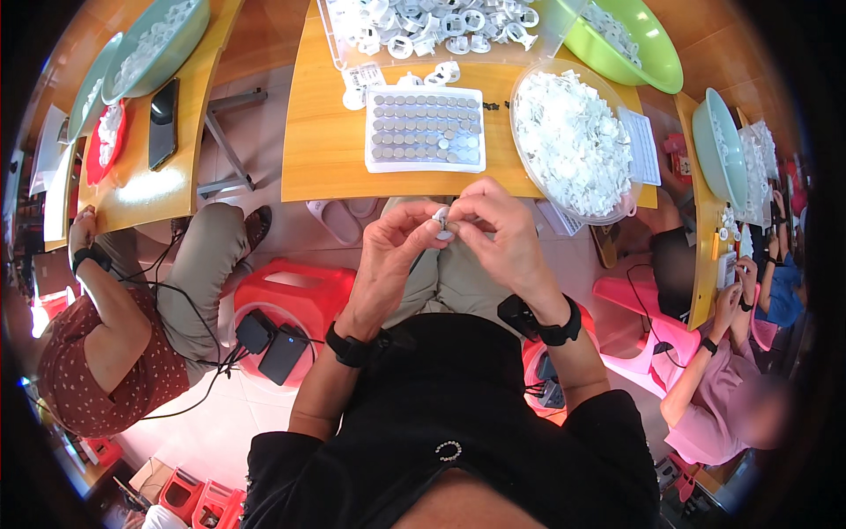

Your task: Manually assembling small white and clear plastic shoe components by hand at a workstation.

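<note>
I see a small white part (441,235), rounded, partly hidden by fingertips. The wooden worktop (322,141) carries a white tray (426,166) of silvery discs and a round tub (561,205) heaped with white pieces. A person in a dotted shirt (106,353) sits at left, another in pink (709,414) at right. Just off the worktop's near edge, the left hand (394,240) and right hand (500,234) pinch the part between them.

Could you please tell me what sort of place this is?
Probably a small assembly workshop: a round tub of white parts, a tray of silvery discs, and people seated at neighbouring tables.
</note>
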The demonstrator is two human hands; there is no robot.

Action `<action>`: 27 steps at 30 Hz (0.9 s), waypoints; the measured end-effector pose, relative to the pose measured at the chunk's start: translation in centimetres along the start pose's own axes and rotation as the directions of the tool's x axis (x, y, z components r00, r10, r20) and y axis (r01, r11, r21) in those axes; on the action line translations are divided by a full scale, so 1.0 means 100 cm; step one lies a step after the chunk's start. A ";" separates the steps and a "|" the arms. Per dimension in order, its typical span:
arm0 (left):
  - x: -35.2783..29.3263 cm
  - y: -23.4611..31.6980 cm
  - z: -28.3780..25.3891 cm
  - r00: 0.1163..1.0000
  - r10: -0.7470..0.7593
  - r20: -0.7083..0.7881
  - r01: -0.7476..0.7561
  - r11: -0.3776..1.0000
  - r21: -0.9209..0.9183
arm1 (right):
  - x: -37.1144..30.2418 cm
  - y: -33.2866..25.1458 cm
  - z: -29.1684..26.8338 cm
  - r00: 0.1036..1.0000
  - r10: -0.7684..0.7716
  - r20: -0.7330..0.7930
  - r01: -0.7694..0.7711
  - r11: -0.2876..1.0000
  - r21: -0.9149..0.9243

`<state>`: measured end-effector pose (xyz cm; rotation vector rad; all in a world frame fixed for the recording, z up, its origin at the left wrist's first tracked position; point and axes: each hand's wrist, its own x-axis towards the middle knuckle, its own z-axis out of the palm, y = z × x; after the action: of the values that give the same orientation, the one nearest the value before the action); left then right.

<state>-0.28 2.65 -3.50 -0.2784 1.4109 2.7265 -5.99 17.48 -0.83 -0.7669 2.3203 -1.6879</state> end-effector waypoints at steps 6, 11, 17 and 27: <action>0.000 0.006 0.006 0.998 0.010 0.056 -0.015 0.996 0.089 | -0.002 0.004 0.000 0.980 0.196 -0.025 -0.180 0.938 0.296; 0.001 0.007 0.007 0.996 0.002 0.093 -0.011 0.995 0.101 | 0.000 0.000 -0.003 0.959 0.282 0.020 -0.255 0.832 0.492; 0.001 0.007 0.002 0.999 -0.023 0.023 0.023 0.999 -0.024 | 0.008 -0.009 -0.001 0.958 0.277 0.078 -0.285 0.872 0.397; -0.007 0.004 -0.006 0.998 -0.031 0.052 0.040 0.980 -0.195 | 0.008 -0.012 0.006 0.979 0.200 -0.050 -0.181 0.951 0.251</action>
<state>0.43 1.95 -3.34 -0.2416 1.1147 2.8252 -6.02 16.31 0.21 -0.4238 2.0965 -1.8943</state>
